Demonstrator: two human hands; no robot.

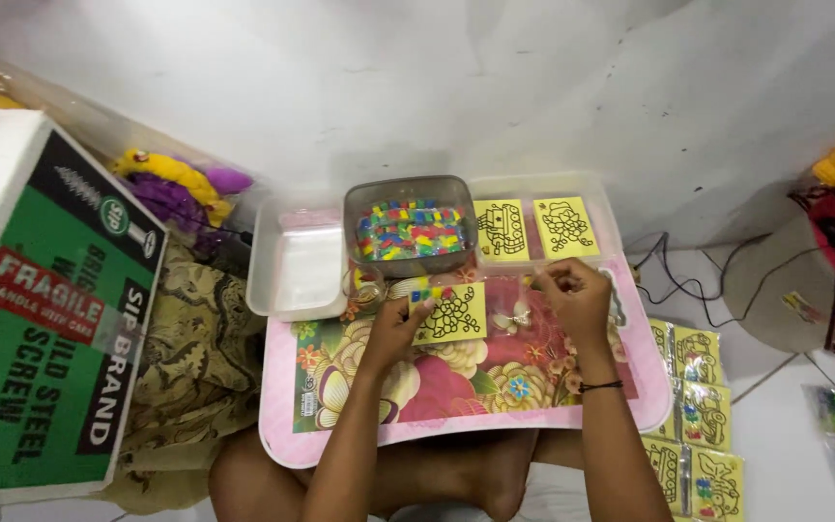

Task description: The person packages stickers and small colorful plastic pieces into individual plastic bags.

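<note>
My left hand (396,327) pinches the left edge of a yellow card with a black outline drawing (452,313), held flat over a pink floral tray table (456,387). A short row of coloured bits sits at the card's top left. My right hand (574,298) hovers just right of the card, fingers curled around something too small to make out. A small clear packet (512,317) lies between the hands. Behind the card stands a grey tub of coloured bits (410,230).
A clear tray (611,224) holds two more yellow cards (502,229). A white empty container (298,259) is at left. A green and white cardboard box (45,309) stands far left. Bagged yellow cards (698,416) lie on the floor at right, with cables (674,280).
</note>
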